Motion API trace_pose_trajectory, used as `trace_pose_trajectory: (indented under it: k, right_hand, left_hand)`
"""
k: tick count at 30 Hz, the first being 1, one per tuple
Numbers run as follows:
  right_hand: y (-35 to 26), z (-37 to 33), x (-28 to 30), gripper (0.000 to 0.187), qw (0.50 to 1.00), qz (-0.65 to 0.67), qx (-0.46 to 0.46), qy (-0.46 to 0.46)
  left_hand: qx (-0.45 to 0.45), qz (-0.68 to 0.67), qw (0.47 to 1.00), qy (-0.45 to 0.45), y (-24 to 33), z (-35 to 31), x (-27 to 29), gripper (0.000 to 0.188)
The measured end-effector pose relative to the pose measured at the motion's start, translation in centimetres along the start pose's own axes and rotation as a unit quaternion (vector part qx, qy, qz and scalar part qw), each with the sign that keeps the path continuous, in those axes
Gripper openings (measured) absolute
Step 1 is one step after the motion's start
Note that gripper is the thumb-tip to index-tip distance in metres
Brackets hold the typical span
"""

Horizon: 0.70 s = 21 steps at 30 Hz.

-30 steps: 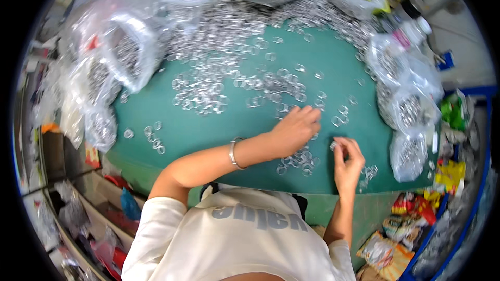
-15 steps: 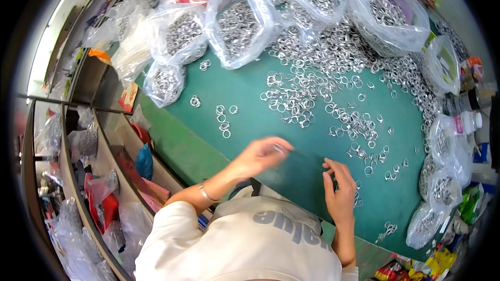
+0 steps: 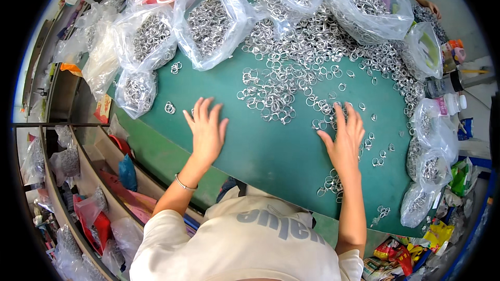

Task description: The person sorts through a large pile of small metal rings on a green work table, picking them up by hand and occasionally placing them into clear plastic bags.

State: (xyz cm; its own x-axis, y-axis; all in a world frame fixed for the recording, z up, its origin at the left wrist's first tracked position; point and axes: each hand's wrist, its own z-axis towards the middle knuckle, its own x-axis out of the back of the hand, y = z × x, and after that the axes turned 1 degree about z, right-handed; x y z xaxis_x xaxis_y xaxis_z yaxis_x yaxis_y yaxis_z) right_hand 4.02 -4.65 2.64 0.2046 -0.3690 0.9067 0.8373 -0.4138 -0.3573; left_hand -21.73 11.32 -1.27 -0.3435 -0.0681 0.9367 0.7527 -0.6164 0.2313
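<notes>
My left hand (image 3: pixel 206 132) hangs over the left part of the green tabletop (image 3: pixel 255 151). Its fingers are spread and hold nothing I can see; any rings right beneath it are hidden. A small stack of silver rings (image 3: pixel 170 107) lies left of its fingertips. My right hand (image 3: pixel 344 143) has its thumb and fingers apart at a loose cluster of silver rings (image 3: pixel 324 108), covering part of it. Whether the fingertips touch the rings, I cannot tell. More rings (image 3: pixel 329 184) lie beside my right wrist. Scattered rings (image 3: pixel 271 93) spread between my hands and the large ring heap (image 3: pixel 317 41).
Clear plastic bags of rings line the far edge, including a large open bag (image 3: pixel 245 8) and a small one (image 3: pixel 148 80). More bags (image 3: pixel 437 132) and a white bottle (image 3: pixel 457 103) stand at right. Shelves (image 3: pixel 88 161) flank my left. Another person's hand (image 3: pixel 433 9) shows at upper right.
My left hand has moved forward and left, its fingers now spread. My right hand has reached forward to the ring cluster and opened wider. The view has shifted slightly, so the tabletop appears further left.
</notes>
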Motion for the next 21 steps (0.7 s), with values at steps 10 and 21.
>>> trace_pose_trajectory:
  k: [10,21]
  right_hand:
    - [2.5,-0.9,-1.2,0.021,0.967,0.238,0.068,-0.053]
    - [6.7,0.5,1.9,0.02,0.972,0.209,-0.101,-0.027]
  left_hand:
    - [-0.086,-0.281,0.956,-0.021,4.5,1.3,-0.3,0.032]
    - [-0.311,-0.171,0.918,-0.174,13.1,6.0,-3.7,0.048]
